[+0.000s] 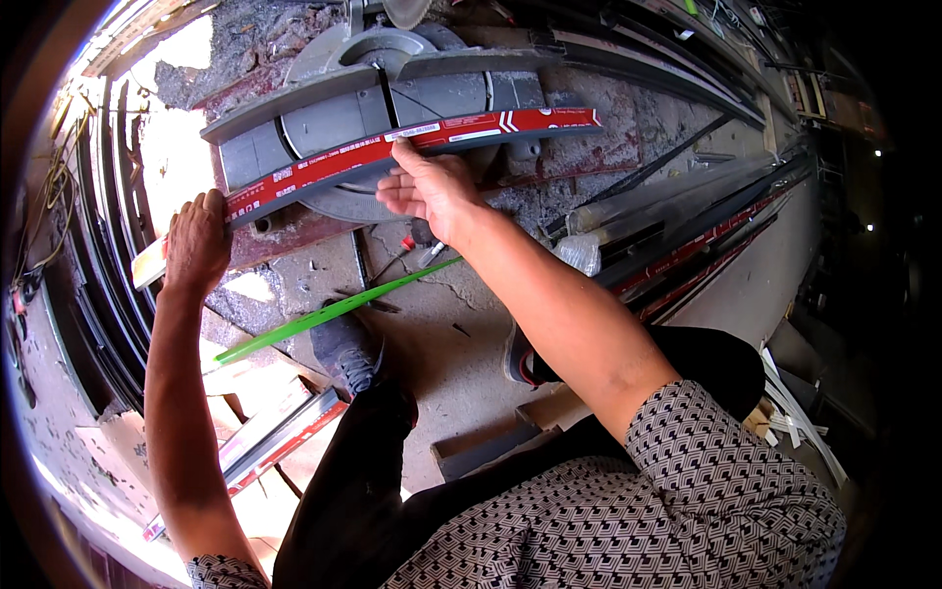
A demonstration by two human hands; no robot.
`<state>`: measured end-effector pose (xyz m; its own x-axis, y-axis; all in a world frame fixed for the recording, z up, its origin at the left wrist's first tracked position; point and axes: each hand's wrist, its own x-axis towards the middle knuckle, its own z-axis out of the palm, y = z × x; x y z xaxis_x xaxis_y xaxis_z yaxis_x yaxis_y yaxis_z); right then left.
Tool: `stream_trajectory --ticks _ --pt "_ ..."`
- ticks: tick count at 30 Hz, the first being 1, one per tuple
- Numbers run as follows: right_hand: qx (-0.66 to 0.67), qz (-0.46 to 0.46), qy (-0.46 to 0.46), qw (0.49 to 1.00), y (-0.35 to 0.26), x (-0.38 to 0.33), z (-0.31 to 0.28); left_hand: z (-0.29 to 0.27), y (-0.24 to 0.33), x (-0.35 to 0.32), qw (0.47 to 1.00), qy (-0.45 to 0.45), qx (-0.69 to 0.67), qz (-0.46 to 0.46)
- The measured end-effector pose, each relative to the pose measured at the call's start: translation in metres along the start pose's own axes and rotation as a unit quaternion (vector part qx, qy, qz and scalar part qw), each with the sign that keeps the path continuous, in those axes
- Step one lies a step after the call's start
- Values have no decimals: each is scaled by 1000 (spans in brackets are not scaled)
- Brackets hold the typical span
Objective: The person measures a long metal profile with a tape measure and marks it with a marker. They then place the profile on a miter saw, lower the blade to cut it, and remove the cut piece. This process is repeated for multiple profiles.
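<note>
A long metal profile point(339, 162) covered in red printed film lies across the bed of a miter saw point(339, 106). Near the profile's left end, my left hand point(199, 240) is wrapped round it. My right hand point(432, 188) is at the middle of the profile, its thumb touching the red film. The other fingers of that hand are loosely bent and spread below the profile's near edge, not closed round it. Part of the round blade point(407, 12) shows at the top edge, above the fence point(481, 63).
A bright green strip point(334, 312) slants across the floor near my shoes point(348, 348). Dark profiles point(108, 226) lie at the left; more, some plastic-wrapped point(677, 201), lie at the right. A red-filmed piece point(285, 442) is at lower left, white offcuts point(800, 412) at lower right.
</note>
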<state>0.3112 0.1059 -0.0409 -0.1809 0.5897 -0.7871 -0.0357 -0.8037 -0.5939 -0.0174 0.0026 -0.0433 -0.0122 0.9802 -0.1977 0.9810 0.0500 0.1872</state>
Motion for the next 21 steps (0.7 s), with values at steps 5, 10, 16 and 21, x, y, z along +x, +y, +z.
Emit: stream_trajectory --ticks 5,10,16,21 --pt "-43 -58 -47 996 6 -3 -22 5 -2 -5 999 16 33 -10" --pt "-246 -227 53 941 18 -27 -75 7 0 -2 999 16 48 -6" --pt "-561 -371 103 733 60 -45 -149 8 -1 -7 996 39 79 1" --pt "-687 -346 41 638 65 -42 -173 10 2 -5 995 48 93 2"
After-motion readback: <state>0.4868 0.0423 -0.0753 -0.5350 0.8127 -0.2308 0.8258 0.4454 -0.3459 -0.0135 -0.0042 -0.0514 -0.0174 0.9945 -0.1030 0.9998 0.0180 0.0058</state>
